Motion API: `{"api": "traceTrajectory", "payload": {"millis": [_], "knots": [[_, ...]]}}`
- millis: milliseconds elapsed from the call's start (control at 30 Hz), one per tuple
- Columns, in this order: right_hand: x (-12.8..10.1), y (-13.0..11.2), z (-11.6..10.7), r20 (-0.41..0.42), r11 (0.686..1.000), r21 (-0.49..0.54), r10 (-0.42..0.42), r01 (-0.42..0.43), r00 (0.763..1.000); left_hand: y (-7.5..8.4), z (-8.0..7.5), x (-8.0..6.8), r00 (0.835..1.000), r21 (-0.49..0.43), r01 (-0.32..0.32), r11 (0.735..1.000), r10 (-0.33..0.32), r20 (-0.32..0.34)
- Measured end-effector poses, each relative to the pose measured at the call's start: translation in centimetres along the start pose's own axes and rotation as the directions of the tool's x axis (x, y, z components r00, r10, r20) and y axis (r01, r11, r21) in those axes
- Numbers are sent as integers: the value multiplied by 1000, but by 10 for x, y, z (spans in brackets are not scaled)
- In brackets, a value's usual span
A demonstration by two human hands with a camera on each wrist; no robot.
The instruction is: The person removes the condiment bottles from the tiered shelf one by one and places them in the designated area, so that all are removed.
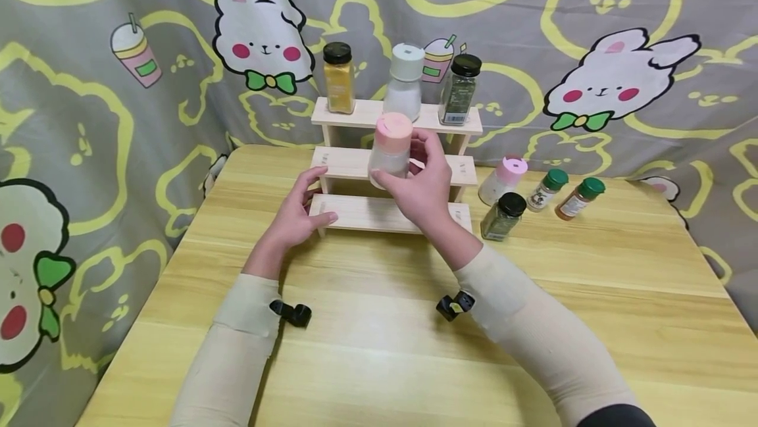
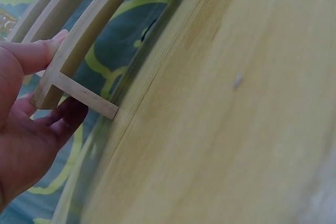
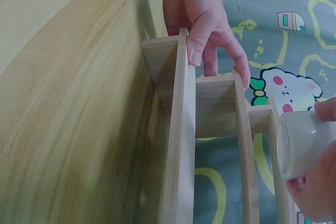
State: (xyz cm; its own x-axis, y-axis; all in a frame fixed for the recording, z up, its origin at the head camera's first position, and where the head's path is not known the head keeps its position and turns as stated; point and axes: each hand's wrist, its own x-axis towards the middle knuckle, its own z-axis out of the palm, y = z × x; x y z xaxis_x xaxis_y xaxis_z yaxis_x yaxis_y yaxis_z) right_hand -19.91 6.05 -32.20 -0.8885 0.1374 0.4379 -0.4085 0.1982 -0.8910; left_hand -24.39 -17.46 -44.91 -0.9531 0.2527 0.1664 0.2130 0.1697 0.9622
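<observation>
My right hand [image 1: 422, 183] holds a seasoning jar [image 1: 391, 150] with a pink-orange lid and a clear body above the middle step of a three-tier wooden spice rack [image 1: 379, 213]. In the right wrist view the jar's pale base [image 3: 302, 145] points toward the rack. My left hand [image 1: 296, 213] grips the rack's left end, thumb on the lowest step and fingers reaching toward the middle one. The left wrist view shows this hand [image 2: 26, 129] around the end of a board. On the top step stand a yellow spice jar [image 1: 339, 81], a white-lidded jar [image 1: 405, 85] and a black-lidded herb jar [image 1: 458, 91].
Right of the rack, on the wooden table [image 1: 379, 348], stand a pink-lidded jar [image 1: 503, 180], a black-lidded herb jar [image 1: 502, 218] and two green-capped bottles, one pale [image 1: 547, 191] and one reddish [image 1: 580, 199]. A patterned grey curtain [image 1: 503, 12] hangs behind.
</observation>
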Motion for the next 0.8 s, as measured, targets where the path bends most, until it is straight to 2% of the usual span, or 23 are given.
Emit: {"api": "traceTrajectory", "payload": {"millis": [400, 800], "knots": [[-7, 3, -11, -21, 1000, -5, -19, 19, 1000, -1, 1, 1, 1000, 27, -4, 1000, 4, 1], [-18, 9, -24, -30, 1000, 6, -9, 9, 999, -1, 1, 0, 1000, 6, -10, 1000, 10, 6]]}}
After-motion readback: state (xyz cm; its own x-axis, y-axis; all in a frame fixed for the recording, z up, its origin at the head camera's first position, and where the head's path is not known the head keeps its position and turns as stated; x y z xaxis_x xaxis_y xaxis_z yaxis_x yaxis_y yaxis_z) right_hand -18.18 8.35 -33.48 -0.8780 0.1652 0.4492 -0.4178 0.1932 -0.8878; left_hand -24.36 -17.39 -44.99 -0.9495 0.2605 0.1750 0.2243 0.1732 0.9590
